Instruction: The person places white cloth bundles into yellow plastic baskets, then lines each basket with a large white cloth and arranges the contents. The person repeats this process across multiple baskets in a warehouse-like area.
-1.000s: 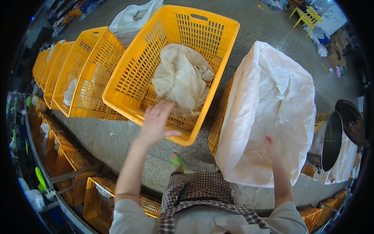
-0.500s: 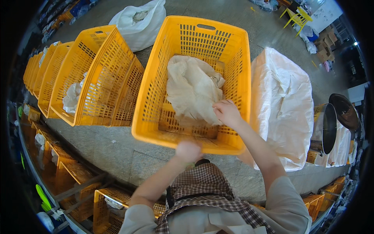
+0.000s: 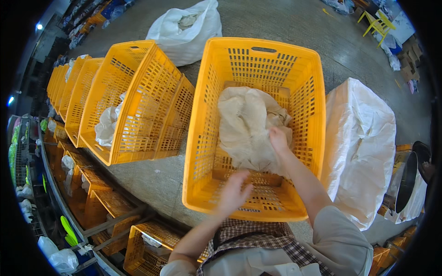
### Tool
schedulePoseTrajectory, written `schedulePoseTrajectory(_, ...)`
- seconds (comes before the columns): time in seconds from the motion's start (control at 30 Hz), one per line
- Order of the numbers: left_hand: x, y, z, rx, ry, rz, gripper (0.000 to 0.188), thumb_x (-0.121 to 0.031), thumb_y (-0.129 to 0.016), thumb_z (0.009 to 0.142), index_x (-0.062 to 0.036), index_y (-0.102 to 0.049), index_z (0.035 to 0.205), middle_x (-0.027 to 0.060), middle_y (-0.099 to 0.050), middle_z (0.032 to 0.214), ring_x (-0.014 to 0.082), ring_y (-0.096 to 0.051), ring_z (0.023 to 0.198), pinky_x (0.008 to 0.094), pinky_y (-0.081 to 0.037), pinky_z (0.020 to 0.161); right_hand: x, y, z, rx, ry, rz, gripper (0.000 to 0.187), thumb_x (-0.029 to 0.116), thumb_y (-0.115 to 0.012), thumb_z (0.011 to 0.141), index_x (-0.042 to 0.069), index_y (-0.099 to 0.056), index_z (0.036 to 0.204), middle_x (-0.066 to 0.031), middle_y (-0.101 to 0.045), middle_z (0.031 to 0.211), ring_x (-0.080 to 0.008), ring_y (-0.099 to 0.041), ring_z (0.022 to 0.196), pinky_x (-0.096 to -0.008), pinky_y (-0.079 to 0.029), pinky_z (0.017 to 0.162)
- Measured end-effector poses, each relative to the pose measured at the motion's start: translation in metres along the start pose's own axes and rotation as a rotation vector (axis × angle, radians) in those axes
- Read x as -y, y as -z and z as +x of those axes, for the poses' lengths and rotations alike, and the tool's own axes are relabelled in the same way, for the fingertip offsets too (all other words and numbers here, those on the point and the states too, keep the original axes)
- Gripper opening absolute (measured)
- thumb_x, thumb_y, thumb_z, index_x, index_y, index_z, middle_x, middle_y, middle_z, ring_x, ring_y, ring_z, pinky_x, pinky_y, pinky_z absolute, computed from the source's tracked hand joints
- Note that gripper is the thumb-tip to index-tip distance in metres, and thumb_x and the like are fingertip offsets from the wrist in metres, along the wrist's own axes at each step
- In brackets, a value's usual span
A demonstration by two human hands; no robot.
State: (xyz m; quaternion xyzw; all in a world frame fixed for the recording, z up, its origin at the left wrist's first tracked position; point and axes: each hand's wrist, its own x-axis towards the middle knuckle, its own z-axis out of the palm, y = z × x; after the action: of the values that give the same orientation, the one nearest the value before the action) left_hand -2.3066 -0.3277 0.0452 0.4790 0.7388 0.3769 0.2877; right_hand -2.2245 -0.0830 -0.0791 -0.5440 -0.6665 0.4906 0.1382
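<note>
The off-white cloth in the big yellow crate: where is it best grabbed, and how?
The off-white cloth is probably best pinched by a loose fold at its right side, from above: it lies bunched low in the yellow crate, walls all around, top open. The right hand is at that side.

Both bare forearms angle inward and forward; the left hand (image 3: 235, 191) is nearer the torso, blurred, its fingers loosely parted and thumb held away from them; the right hand (image 3: 278, 140) reaches farther ahead, fingers drawn together, tips hard to make out; the right forearm (image 3: 301, 177) slants forward and leftward; the hands are apart.
</note>
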Motion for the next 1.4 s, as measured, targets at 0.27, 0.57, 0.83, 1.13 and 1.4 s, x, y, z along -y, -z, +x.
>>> schedulePoseTrajectory(0.27, 0.024, 0.025, 0.129, -0.258, 0.014, 0.273, 0.071, -0.013, -0.072, 0.075, -0.0053, -0.036, 0.135, 0.0258, -0.035, 0.139, 0.0393, -0.039, 0.125, 0.0428, -0.038, 0.098, 0.151, 0.155, -0.063, 0.126, 0.267, 1.07, 0.021, 0.017, -0.047, 0.084, 0.0, -0.057, 0.092, -0.0094, -0.059, 0.086, -0.0179, -0.057, 0.078, -0.0287, -0.047, 0.072)
schedulePoseTrajectory(0.57, 0.054, 0.048, 0.187, -0.196, 0.505, -0.782, 0.039, -0.018, -0.055, 0.088, -0.0075, -0.045, 0.125, 0.0132, -0.061, 0.104, 0.0221, -0.06, 0.096, 0.0368, -0.049, 0.08, 0.193, 0.278, -0.08, -0.144, 0.668, 0.576, 0.022, 0.019, -0.048, 0.086, 0.0, -0.054, 0.097, -0.0079, -0.056, 0.088, -0.0194, -0.055, 0.083, -0.0307, -0.045, 0.075)
schedulePoseTrajectory(0.83, -0.018, 0.23, 0.197, 0.444, -0.355, 0.289, 0.081, -0.019, -0.075, 0.071, -0.0153, -0.032, 0.14, 0.0116, -0.057, 0.093, 0.0224, -0.06, 0.083, 0.035, -0.051, 0.07, 0.176, 0.315, -0.073, -0.092, 0.364, -1.043, 0.035, 0.0, -0.053, 0.07, 0.004, -0.06, 0.104, -0.0171, -0.06, 0.1, -0.035, -0.057, 0.094, -0.0408, -0.047, 0.081)
schedulePoseTrajectory(1.13, 0.046, 0.275, 0.303, 0.056, -0.044, 1.061, 0.039, -0.027, -0.066, 0.081, -0.0061, -0.054, 0.111, 0.012, -0.059, 0.102, 0.0285, -0.06, 0.087, 0.0432, -0.049, 0.077, 0.15, 0.291, 0.004, -0.273, -0.177, -1.158, 0.021, 0.008, -0.048, 0.083, 0.0, -0.06, 0.098, -0.017, -0.064, 0.091, -0.0315, -0.064, 0.088, -0.0414, -0.054, 0.068)
schedulePoseTrajectory(1.4, 0.05, 0.24, 0.369, -0.172, 0.581, -1.209, 0.035, -0.028, -0.036, 0.098, -0.0026, -0.043, 0.122, 0.0137, -0.059, 0.109, 0.0239, -0.06, 0.095, 0.0311, -0.05, 0.079, 0.132, 0.279, 0.16, -0.302, 0.02, 0.875, 0.042, 0.008, -0.044, 0.087, 0.003, -0.039, 0.128, -0.0158, -0.054, 0.117, -0.0269, -0.062, 0.099, -0.0331, -0.055, 0.073)
